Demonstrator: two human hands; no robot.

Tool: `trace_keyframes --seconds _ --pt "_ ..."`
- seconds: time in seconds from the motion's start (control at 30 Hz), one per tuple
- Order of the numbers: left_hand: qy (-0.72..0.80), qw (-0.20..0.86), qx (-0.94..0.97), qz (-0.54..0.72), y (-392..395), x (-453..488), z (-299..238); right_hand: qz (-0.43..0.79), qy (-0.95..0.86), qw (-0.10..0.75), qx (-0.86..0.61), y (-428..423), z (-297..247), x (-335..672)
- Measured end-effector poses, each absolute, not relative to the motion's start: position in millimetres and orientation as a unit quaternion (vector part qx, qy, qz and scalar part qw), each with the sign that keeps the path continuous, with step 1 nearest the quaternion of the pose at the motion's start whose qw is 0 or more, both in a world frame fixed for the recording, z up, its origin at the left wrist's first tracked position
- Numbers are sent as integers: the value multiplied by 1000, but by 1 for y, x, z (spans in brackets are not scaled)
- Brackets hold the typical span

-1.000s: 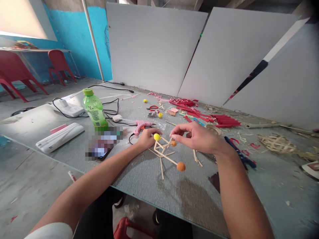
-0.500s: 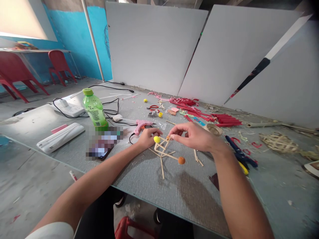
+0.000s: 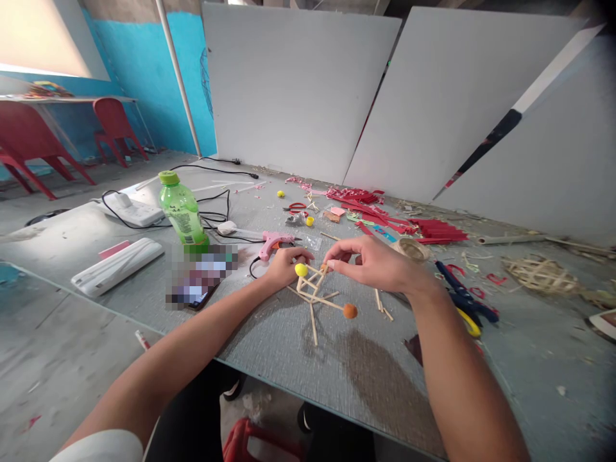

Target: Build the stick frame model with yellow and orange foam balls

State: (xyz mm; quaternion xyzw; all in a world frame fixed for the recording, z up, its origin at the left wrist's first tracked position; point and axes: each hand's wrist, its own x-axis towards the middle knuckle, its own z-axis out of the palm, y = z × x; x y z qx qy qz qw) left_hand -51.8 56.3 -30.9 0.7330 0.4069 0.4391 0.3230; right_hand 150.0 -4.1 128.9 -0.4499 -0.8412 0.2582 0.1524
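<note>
A small frame of thin wooden sticks (image 3: 314, 296) stands on the table between my hands, its legs splayed. It carries a yellow ball (image 3: 301, 270) at its upper left and an orange ball (image 3: 350, 311) on a stick reaching right. My left hand (image 3: 285, 267) is curled round the frame's left side, behind the yellow ball, fingertips at a stick's end. With thumb and forefinger, my right hand (image 3: 369, 262) pinches a small orange-brown piece (image 3: 324, 266) at the frame's upper end; the fingers partly cover it.
A pink glue gun (image 3: 272, 244) lies behind my left hand. To the left are a green bottle (image 3: 180, 212), a phone (image 3: 199, 282) and a power strip (image 3: 139, 210). Red strips (image 3: 360, 204) spread along the back. Navy-handled pliers (image 3: 464, 292) and loose sticks (image 3: 380, 301) lie right.
The yellow ball has shifted very slightly left as the stick frame tilts a little. Both hands keep nearly the same places and grips.
</note>
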Motion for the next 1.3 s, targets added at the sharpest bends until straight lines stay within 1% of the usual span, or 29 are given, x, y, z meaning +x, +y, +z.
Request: trace_keyframes --seconds 0.57,0.9,1.3 --pt "406 325 735 435 58 -52 -33 233 -855 151 -437 -4 127 150" --pt "417 294 738 441 62 -50 -39 235 -846 163 -449 -2 122 147" --pt "421 289 742 435 63 -51 -41 231 -840 171 -460 -5 123 148"
